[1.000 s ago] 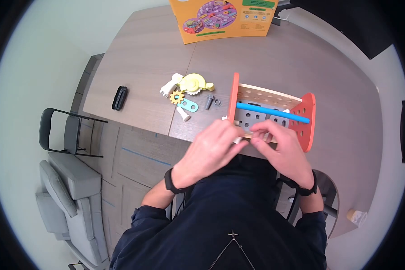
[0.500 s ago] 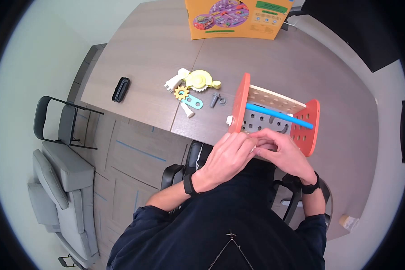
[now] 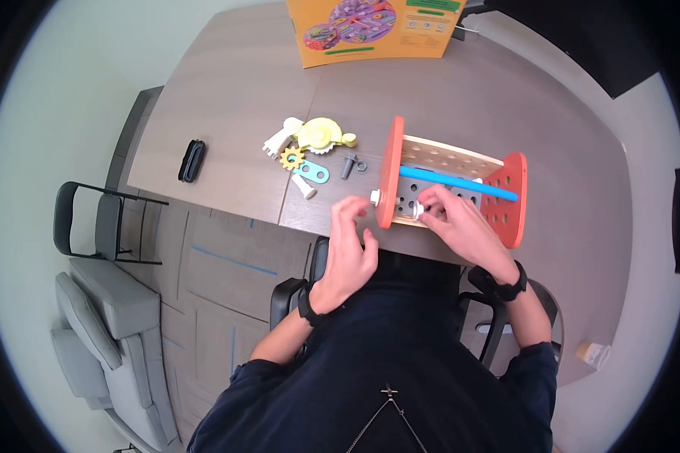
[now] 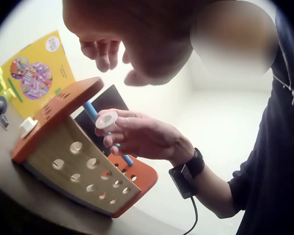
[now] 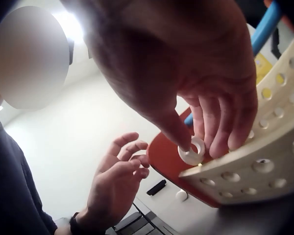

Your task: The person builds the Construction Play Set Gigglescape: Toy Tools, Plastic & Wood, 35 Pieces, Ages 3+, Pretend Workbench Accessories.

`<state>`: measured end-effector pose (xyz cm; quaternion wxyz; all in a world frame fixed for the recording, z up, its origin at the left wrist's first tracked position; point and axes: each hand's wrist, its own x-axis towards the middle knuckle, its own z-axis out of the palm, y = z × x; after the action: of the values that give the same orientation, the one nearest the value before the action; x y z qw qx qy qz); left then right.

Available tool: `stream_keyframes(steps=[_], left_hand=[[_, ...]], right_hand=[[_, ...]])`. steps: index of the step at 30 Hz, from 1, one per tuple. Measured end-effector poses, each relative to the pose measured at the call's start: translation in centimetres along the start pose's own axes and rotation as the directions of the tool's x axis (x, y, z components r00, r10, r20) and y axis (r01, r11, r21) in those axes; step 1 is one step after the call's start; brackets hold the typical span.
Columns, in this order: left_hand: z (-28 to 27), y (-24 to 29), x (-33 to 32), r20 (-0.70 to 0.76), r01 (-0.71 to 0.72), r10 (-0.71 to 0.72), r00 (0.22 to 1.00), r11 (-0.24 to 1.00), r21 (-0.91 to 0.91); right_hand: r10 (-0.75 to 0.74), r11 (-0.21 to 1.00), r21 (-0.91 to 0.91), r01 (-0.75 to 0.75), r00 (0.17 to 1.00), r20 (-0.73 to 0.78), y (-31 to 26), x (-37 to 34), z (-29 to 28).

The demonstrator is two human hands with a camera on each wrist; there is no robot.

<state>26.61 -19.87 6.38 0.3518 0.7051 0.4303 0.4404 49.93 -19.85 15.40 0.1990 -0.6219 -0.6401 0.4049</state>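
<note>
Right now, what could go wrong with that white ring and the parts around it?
The right hand only pinches the white ring, so it might slip and drop into the frame.

The left hand isn't holding the white knob on the red panel; it could shift if bumped.

The loose white peg lies near the table edge and might roll off.

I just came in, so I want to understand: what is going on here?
A person's right hand pinches a white ring-shaped piece at the near side of a toy frame with red ends. The left hand holds nothing, fingers loosely bent, just off the frame's left end. A white knob-like piece sits against the outer side of that end. A yellow toy piece and a turquoise strip lie on the table, left of the frame.
</note>
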Motion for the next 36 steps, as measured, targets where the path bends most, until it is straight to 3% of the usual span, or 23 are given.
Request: stream_keyframes(steps=[3,5,10,20,26,32,36], left_hand=[[1.7,-2.1,0.5,0.022,0.070,-0.070,0.997,0.998,-0.003],[2.6,-3.2,0.6,0.102,0.206,-0.198,0.975,0.975,-0.079],[3.3,-4.3,1.2,0.139,0.288,-0.272,0.952,0.951,-0.112],[4.7,-5.8,0.5,0.042,0.137,-0.133,0.990,0.983,-0.119],[4.8,-6.1,0.4,0.038,0.129,-0.126,0.991,0.987,-0.095],[4.5,-6.1,0.5,0.036,0.106,-0.104,0.994,0.992,-0.071],[4.4,-5.9,0.4,0.030,0.104,-0.102,0.994,0.993,-0.050]], right_hand=[[-0.026,0.996,-0.086,0.024,1.000,-0.016,0.1,1.1,0.3],[-0.035,0.992,-0.122,0.032,0.999,-0.019,0.8,1.8,0.6],[0.009,0.999,-0.051,-0.004,0.995,0.103,3.7,4.4,0.6],[0.136,0.983,0.091,-0.160,0.964,0.227,5.3,7.2,2.4],[0.046,0.986,0.144,-0.087,0.963,0.264,7.2,8.0,3.1],[0.085,0.955,0.230,-0.187,0.916,0.392,7.7,8.4,2.4],[0.054,0.970,0.206,-0.131,0.937,0.344,7.9,8.3,2.9]])
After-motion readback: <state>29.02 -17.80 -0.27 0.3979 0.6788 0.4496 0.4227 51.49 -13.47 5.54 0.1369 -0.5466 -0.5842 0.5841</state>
